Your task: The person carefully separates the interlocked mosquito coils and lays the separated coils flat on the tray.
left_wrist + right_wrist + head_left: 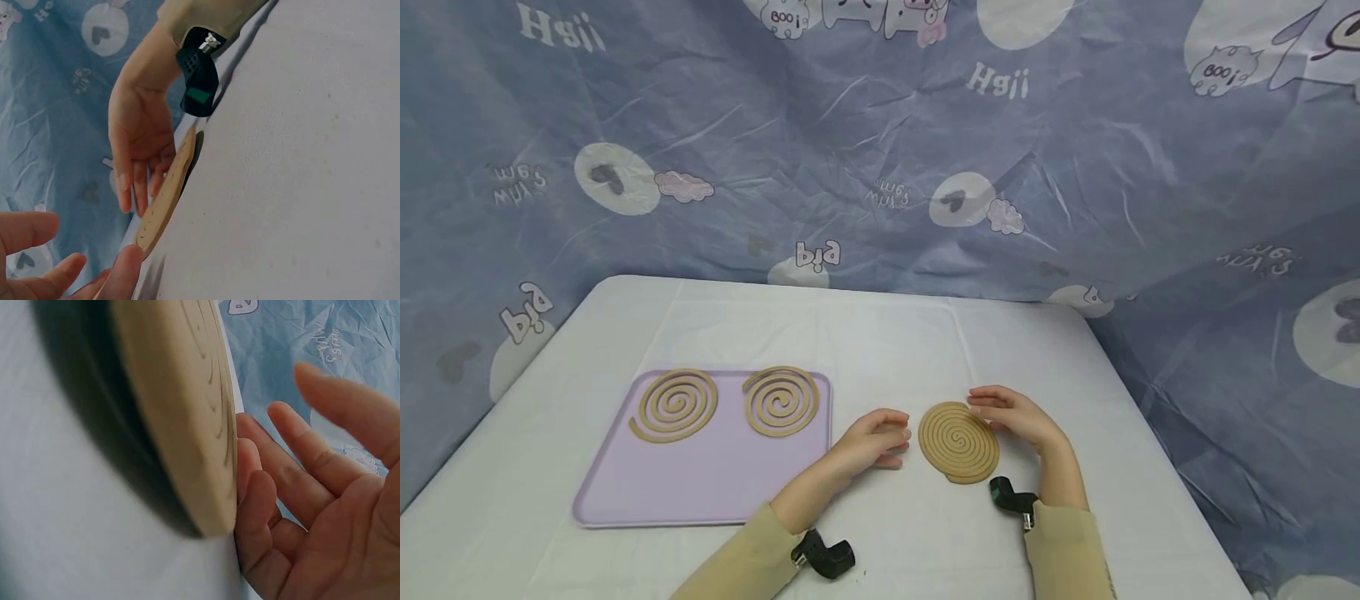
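Note:
A tan mosquito coil [958, 442], wound tightly with its rings close together, is over the white table between my two hands. In both wrist views it shows edge-on with a dark shadow [94, 419] along its underside. My left hand [871, 440] is held to its left, fingers spread and loosely bent, with a gap to the coil in the head view. At the coil's upper right edge is my right hand [1011, 414], thumb apart from the relaxed fingers, the fingertips right at the rim. Neither hand grips anything.
A lilac tray [700, 492] lies on the left of the white table [880, 333]. Two looser spiral coils, one at the left [676, 406] and another at the right [781, 402], rest along its far side. Behind the table hangs a blue printed cloth [850, 150].

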Demonstrator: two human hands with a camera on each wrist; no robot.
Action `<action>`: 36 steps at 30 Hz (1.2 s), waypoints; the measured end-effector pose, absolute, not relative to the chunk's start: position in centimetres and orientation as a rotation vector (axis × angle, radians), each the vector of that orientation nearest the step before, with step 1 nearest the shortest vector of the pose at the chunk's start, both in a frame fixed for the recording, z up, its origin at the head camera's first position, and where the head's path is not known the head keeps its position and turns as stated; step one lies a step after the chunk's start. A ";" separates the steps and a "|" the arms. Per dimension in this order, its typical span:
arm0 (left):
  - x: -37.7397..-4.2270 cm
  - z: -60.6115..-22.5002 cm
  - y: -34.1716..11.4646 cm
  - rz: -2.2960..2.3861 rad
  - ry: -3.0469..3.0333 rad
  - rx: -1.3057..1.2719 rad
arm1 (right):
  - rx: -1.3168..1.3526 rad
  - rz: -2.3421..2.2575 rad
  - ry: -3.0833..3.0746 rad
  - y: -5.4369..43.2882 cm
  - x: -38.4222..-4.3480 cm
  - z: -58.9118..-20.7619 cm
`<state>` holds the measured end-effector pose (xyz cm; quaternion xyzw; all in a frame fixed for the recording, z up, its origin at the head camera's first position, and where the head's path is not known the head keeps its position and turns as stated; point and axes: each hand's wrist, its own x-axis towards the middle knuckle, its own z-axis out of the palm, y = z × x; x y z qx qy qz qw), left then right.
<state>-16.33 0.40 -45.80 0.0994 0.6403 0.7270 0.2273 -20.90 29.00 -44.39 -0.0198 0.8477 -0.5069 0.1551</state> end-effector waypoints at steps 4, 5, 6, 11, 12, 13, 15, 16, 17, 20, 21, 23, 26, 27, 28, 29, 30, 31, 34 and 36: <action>-17.0 -46.3 1.7 2.036 1.768 0.234 | -0.094 -1.430 2.467 28.8 -21.2 -44.9; -17.1 -46.4 1.9 2.046 1.770 0.218 | -0.104 -1.430 2.470 28.7 -21.2 -45.0; -17.3 -46.5 2.1 2.054 1.772 0.205 | -0.111 -1.429 2.477 28.6 -21.2 -45.0; -17.5 -46.7 3.2 2.094 1.773 0.162 | -0.119 -1.437 2.510 28.1 -21.1 -45.1; -17.5 -46.6 3.4 2.101 1.770 0.152 | -0.116 -1.441 2.520 28.0 -21.1 -45.0; -17.5 -46.6 3.6 2.107 1.769 0.143 | -0.123 -1.443 2.530 27.9 -21.1 -45.0; -17.5 -46.6 4.0 2.120 1.767 0.126 | -0.128 -1.449 2.545 27.7 -21.1 -45.0; -17.5 -46.6 4.1 2.131 1.766 0.122 | -0.130 -1.456 2.549 27.6 -21.1 -45.0; -17.5 -46.7 4.2 2.142 1.757 0.114 | -0.131 -1.457 2.553 27.5 -21.2 -45.0; -17.5 -46.6 4.5 2.143 1.779 0.114 | -0.119 -1.481 2.546 27.4 -21.3 -45.0; -17.5 -46.7 4.6 2.138 1.804 0.117 | -0.118 -1.497 2.534 27.4 -21.3 -45.0; -17.5 -46.8 4.6 2.148 1.852 0.139 | -0.120 -1.526 2.512 27.4 -21.3 -44.8; -17.5 -47.3 4.7 2.196 1.905 0.203 | -0.107 -1.591 2.470 27.5 -21.4 -44.7; -17.5 -47.3 4.7 2.212 1.902 0.213 | -0.108 -1.602 2.460 27.5 -21.4 -44.7; -17.4 -47.2 4.7 2.238 1.881 0.226 | -0.105 -1.615 2.448 27.5 -21.4 -44.7; -17.4 -47.1 4.7 2.252 1.850 0.218 | -0.105 -1.636 2.428 27.4 -21.4 -44.7; -17.3 -47.0 4.6 2.261 1.827 0.216 | -0.099 -1.663 2.406 27.3 -21.4 -44.6; -17.3 -46.8 4.5 2.265 1.812 0.209 | -0.106 -1.695 2.377 27.2 -21.4 -44.6; -16.9 -45.4 4.0 2.245 1.854 0.218 | -0.128 -1.830 2.251 26.6 -21.4 -44.2; -16.7 -44.1 3.4 2.205 1.981 0.303 | -0.135 -1.927 2.174 26.0 -21.4 -43.8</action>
